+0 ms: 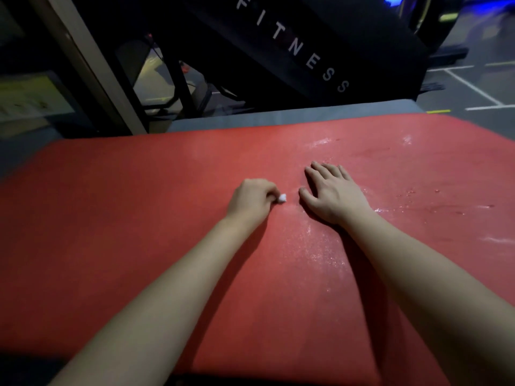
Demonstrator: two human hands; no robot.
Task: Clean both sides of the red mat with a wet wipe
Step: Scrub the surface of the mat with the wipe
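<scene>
While left hand [250, 201] pinches wet wipe [282, 198] on red mat [125, 218], right hand [333, 195] lies flat, black panel [362, 37] reads FITNESS

A dim gym: a dark machine [292, 51] lettered "FITNESS" stands beyond the red mat [111, 218], with white floor lines [473, 87], probably lane markings.

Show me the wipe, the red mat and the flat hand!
wet wipe [282, 198]: head view, the white tip that shows.
red mat [125, 218]: head view, a bare dry patch towards its left side.
right hand [331, 195]: head view, the back of the hand, flat on the mat.
</scene>
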